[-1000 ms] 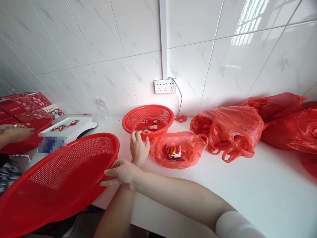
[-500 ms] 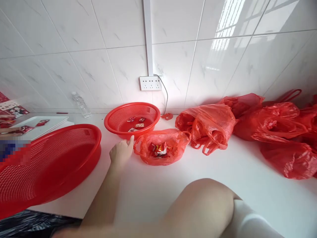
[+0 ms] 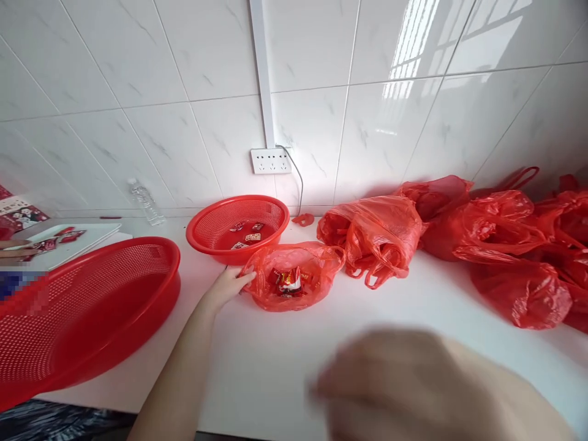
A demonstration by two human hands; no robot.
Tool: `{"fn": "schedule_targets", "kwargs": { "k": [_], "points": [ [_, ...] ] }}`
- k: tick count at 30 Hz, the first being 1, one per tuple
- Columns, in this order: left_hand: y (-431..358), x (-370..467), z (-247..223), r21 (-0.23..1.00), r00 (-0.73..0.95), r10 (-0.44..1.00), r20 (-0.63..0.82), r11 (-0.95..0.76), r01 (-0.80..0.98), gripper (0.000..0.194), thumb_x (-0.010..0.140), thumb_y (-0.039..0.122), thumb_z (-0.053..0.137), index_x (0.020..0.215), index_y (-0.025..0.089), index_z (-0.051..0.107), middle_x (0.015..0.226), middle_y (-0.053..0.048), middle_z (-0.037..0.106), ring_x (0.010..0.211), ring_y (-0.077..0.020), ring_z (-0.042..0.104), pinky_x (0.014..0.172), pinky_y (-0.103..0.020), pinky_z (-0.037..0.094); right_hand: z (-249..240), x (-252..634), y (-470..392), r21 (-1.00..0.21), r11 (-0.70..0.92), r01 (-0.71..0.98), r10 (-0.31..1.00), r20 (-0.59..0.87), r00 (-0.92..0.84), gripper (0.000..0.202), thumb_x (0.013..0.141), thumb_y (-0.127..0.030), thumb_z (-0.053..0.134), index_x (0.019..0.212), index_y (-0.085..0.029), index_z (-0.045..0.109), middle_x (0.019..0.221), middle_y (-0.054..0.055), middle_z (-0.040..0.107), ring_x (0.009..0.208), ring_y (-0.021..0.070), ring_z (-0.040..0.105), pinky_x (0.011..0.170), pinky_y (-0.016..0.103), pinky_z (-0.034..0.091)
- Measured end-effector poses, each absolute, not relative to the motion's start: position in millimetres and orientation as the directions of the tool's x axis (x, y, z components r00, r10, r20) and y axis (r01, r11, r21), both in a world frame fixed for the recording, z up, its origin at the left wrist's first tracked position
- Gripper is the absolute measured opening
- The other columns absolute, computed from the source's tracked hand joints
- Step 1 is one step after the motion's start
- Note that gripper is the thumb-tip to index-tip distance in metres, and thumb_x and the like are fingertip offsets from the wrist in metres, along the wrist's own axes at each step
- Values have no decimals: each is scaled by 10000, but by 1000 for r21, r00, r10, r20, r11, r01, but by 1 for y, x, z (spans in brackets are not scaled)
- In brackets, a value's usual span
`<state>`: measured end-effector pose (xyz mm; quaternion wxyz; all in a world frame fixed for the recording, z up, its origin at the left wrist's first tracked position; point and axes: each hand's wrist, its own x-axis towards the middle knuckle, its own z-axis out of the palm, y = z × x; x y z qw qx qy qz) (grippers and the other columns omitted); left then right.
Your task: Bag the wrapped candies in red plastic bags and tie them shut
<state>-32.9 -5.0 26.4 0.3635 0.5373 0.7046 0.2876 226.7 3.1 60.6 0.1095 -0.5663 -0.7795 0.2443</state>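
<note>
My left hand (image 3: 227,286) is at the left edge of an opened red plastic bag (image 3: 316,294), its thumb over the rim and its fingers partly hidden as they pinch the film. Inside the bag lie several small wrapped snack packets (image 3: 290,280), mostly red with some white and gold. Close to the camera, my right hand (image 3: 390,380) hangs over the front of the table, smeared by motion, so its fingers cannot be made out. Just behind the bag stands a round red mesh basket (image 3: 206,237) with several small packets on its bottom.
A larger red basket (image 3: 114,312) fills the left side. Beyond it, another person's hand (image 3: 18,252) is over a white tray (image 3: 98,236) with packets. A clear plastic bottle (image 3: 147,202) is near the wall. Several red plastic bags (image 3: 381,233) line the right side. A socket (image 3: 271,161) is above.
My left hand has moved slightly down and right onto the bag's left edge. My right hand has come back from the left, across my left forearm, to the front right. The view has shifted slightly.
</note>
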Motion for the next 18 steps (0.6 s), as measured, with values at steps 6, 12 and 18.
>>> {"fn": "schedule_targets", "kwargs": {
  "k": [6,12,18],
  "points": [
    [-10,-19,42,800,-140,978,-155,207,563,435,820,596,558,684,188,495,628,23,548,551,-129,527,545,-248,403,55,274,42,-255,154,955,982,-66,-176,383,939,-377,541,1230,-132,498,1085,216,655,1031,351,666,818,419,488],
    [-12,-11,90,789,18,989,-150,109,605,339,710,498,737,706,187,603,621,43,522,547,-102,475,519,-225,389,51,303,77,-300,269,915,945,-98,-311,362,878,-156,554,1240,-150,536,1038,155,676,893,274,680,702,356,493],
    [-11,-17,148,895,-32,976,217,-186,405,288,633,414,858,761,185,739,765,-45,714,749,-205,648,746,-375,550,87,341,79,-843,499,199,866,493,-83,243,883,-329,604,1105,-236,572,822,-10,606,655,112,584,635,257,499]
  ]
}}
